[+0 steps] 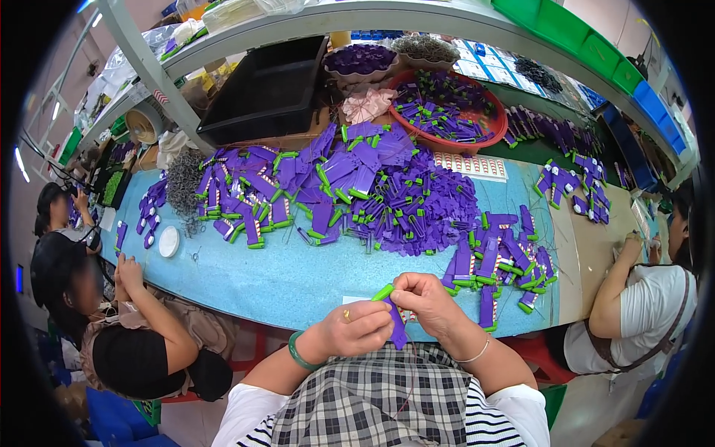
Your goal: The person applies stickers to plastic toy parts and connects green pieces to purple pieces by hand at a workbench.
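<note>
Just over my lap, at the near edge of the blue table [246,279], both hands meet on one purple plastic piece [399,331] with a bright green end. My left hand [357,326] is closed round it from the left, its fingers curled. From the right, my right hand [426,298] pinches it close to the green end. A striped red-and-white strip shows on its side, and a thin wire hangs below. Similar purple and green pieces [488,261] lie in a pile to the right of my hands. Ahead sits a heap of small purple parts [424,208].
Flat purple parts [365,160] are heaped farther back, beside a tangle of grey springs or wire [186,190]. A red basin [491,134], a black tray [223,119] and a white round lid [169,242] stand around. A shelf [350,37] spans above. People work at left and right.
</note>
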Available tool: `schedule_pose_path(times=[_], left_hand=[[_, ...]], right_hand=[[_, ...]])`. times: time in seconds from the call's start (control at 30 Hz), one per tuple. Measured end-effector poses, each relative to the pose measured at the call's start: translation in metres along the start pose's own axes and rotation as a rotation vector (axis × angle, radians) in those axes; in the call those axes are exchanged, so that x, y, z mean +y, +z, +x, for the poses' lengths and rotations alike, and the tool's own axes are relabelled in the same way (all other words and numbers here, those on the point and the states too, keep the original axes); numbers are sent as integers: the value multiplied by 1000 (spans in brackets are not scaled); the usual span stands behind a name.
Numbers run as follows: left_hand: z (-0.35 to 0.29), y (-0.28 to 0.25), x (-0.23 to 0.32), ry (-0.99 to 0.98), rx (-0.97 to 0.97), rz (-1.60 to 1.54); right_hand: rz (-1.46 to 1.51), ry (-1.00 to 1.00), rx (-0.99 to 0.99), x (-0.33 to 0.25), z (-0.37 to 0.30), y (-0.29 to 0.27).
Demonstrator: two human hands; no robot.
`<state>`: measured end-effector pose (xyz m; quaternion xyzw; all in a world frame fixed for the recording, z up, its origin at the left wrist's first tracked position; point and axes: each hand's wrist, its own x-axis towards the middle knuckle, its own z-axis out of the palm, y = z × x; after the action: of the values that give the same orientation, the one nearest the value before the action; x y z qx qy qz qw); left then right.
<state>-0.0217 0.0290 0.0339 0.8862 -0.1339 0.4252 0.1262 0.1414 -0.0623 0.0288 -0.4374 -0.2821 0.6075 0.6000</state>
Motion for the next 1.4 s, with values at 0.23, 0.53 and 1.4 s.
schedule_pose_path(times=[0.23, 0.53, 1.4], left_hand=[[-2, -3, 2, 19, 19, -9], [-14, -1, 3, -49, -13, 48], [-18, -4, -33, -1327, 74, -1087]], right_hand=[[148, 246, -124, 6, -3, 5], [95, 392, -310, 21, -33, -12], [-184, -318, -145, 5, -13, -14]])
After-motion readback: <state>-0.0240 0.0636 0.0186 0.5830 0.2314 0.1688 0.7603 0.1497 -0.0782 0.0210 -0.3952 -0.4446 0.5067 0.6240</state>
